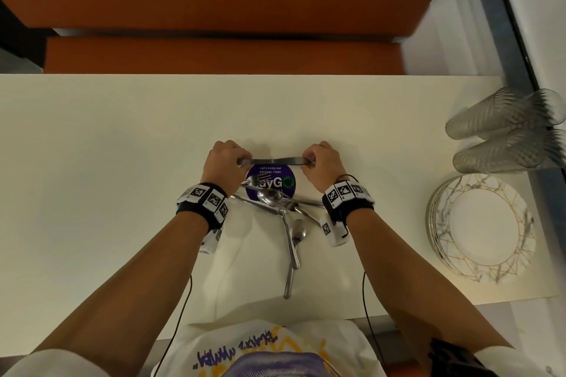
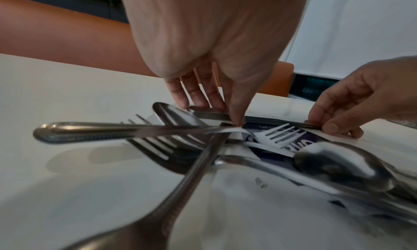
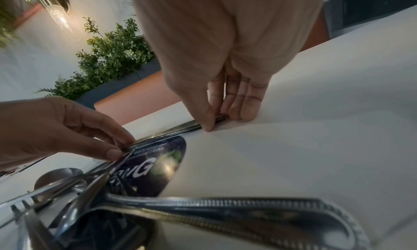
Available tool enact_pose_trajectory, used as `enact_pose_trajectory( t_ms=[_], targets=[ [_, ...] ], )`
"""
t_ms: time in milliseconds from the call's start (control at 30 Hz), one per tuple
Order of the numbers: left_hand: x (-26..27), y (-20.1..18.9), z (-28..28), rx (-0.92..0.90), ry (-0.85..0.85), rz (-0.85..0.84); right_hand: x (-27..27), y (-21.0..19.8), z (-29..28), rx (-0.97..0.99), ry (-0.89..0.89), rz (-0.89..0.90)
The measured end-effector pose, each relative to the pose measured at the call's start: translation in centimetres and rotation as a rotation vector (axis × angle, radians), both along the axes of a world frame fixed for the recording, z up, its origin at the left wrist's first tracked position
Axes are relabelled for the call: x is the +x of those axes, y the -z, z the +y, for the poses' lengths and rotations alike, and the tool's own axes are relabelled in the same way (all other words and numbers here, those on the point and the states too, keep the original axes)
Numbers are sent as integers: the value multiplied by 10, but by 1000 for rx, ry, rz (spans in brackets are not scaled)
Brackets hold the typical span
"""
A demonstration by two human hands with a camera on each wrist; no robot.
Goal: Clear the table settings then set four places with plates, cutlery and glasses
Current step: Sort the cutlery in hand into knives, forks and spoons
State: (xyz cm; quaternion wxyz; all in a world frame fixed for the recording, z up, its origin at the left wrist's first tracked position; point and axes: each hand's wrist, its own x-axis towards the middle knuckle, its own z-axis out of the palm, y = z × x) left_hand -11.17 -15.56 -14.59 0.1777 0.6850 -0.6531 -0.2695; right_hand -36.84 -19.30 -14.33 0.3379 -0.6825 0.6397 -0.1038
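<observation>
- The bundle of knives (image 1: 274,160) lies flat on the surface (image 1: 122,147), its long axis running from 9 o'clock to 3 o'clock in the head view, along the far edge of the round purple sticker (image 1: 270,182).
- The left hand (image 1: 225,162) holds the 9 o'clock end; in its wrist view thumb and fingers (image 2: 203,95) pinch narrowly down on the stacked blades or handles, tips touching the surface.
- The right hand (image 1: 321,162) holds the 3 o'clock end the same way, its fingers (image 3: 239,100) and thumb closed narrowly on the metal.
- Both hands are equally near; each has one end, so a level lift depends on both rising together.
- Which end is blade and which handle I cannot tell.
- The loose pile of forks and spoons (image 1: 281,208) lies at 6 o'clock from the bundle, between the wrists, apart from it.
- The stacked plates (image 1: 481,226) and the glasses (image 1: 505,128) are well apart towards 3 o'clock.
- By my judgement the cutlery is being sorted; no place is set yet.
</observation>
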Motion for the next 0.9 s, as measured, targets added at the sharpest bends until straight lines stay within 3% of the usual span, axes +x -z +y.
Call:
enact_pose_trajectory(
  t_ms=[200, 333, 500, 900],
  targets=[
    [0, -7, 16, -141, -52, 16, -2, -8, 22, -177, 28, 9],
    [-7, -13, 33, -244, -53, 25, 3, -9, 47, -100, -107, -13],
    [-17, -14, 61, -236, -76, 74, 7, -7, 73, 17, -304, 127],
    [-3, -17, 107, -219, -232, 196, 6, -17, 85, -112, -368, 257]
  ],
)
